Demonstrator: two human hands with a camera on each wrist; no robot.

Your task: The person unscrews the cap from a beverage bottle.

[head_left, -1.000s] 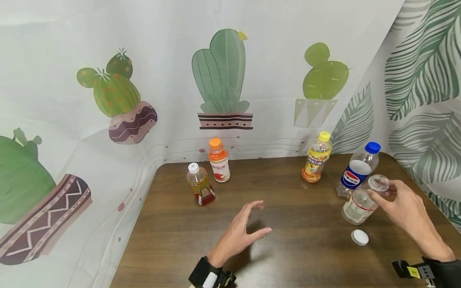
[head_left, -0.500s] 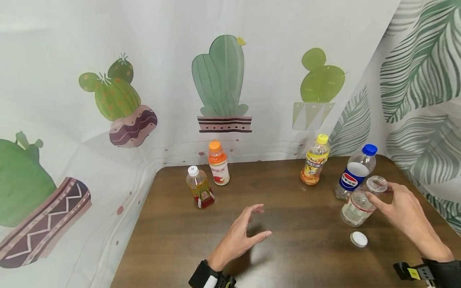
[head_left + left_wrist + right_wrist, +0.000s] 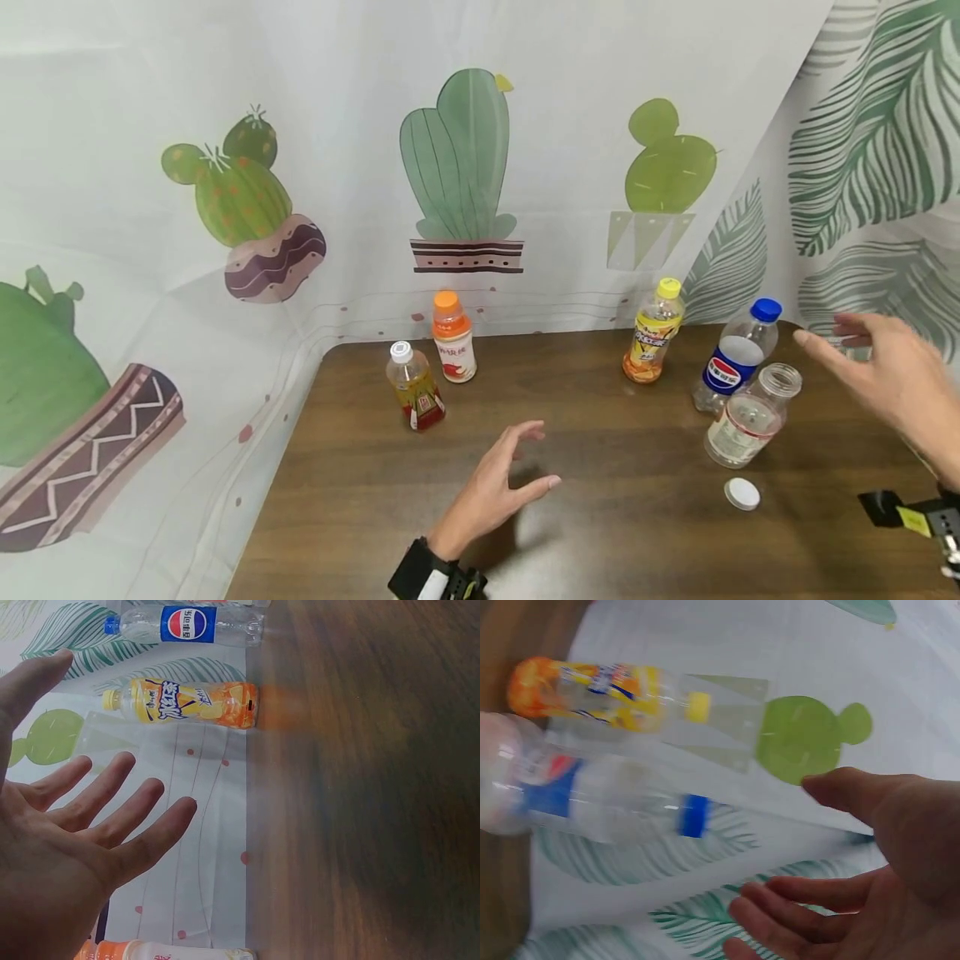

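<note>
My right hand hovers to the right of the bottles, fingers loosely bent with nothing between them. Nearest to it stand an uncapped clear jar with a pale label and a clear Pepsi bottle with a blue cap. A white lid lies on the table in front of the jar. Over the middle of the table, my left hand is held with thumb and fingers spread apart, holding nothing. The right wrist view is blurred; there the blue-capped bottle lies beyond the fingertips.
A yellow-capped iced tea bottle stands at the back, left of the Pepsi bottle. At the back left are an orange-capped bottle and a white-capped bottle with dark red contents. A cactus-print cloth hangs behind the wooden table.
My right hand has let go of the clear jar and moved up and right, away from it. The jar stays standing beside the Pepsi bottle. My left hand has barely moved.
</note>
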